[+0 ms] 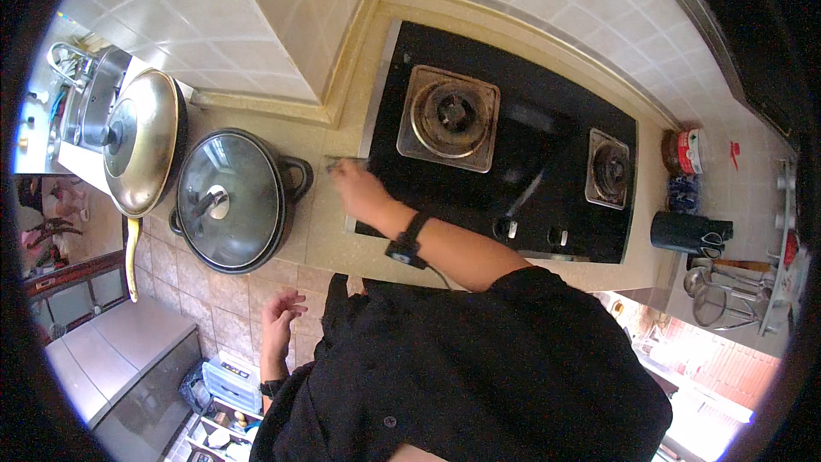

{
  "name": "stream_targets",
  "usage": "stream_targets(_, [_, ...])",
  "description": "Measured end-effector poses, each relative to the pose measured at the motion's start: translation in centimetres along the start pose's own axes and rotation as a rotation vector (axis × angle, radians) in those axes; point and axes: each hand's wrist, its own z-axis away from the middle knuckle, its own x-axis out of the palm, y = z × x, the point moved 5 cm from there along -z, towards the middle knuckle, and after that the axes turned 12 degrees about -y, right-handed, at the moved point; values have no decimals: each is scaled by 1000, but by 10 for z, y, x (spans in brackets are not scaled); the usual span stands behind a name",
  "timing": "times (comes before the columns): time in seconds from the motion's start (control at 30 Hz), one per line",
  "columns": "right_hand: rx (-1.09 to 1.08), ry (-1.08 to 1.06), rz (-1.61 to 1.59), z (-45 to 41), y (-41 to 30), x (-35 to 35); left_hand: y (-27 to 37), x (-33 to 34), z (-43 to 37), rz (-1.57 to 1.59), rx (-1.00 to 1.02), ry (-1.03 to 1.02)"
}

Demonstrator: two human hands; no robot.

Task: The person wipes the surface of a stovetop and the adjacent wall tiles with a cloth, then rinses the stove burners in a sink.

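My right hand (359,191) is low over the countertop strip (321,212), at the left edge of the black glass gas hob (539,141). Its fingers are closed on a small dark object (332,165), too blurred to name. My left hand (280,317) hangs past the counter's front edge, over the tiled floor, with bent fingers apart and nothing in them. To the left of my right hand stands a dark two-handled pot (295,178) under a glass lid (234,231). The left burner (454,112) and right burner (609,168) have nothing on them.
Beyond the pot stands a frying pan with a yellow handle (133,263) and a domed lid (144,141). A sink (99,96) lies farther left. At the right are a red-labelled jar (689,151), a dark utensil holder (680,233) and hanging ladles (712,305).
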Motion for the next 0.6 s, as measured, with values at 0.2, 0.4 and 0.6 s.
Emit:
stream_targets(0.2, [-66, 94, -58, 5, 0, -60, -16, -9, 21, 65, 4, 130])
stream_targets(0.4, [242, 318, 471, 6, 52, -88, -11, -3, 11, 84, -9, 105])
stream_targets(0.6, [49, -184, -28, 36, 32, -61, -4, -1, -4, 84, 25, 39])
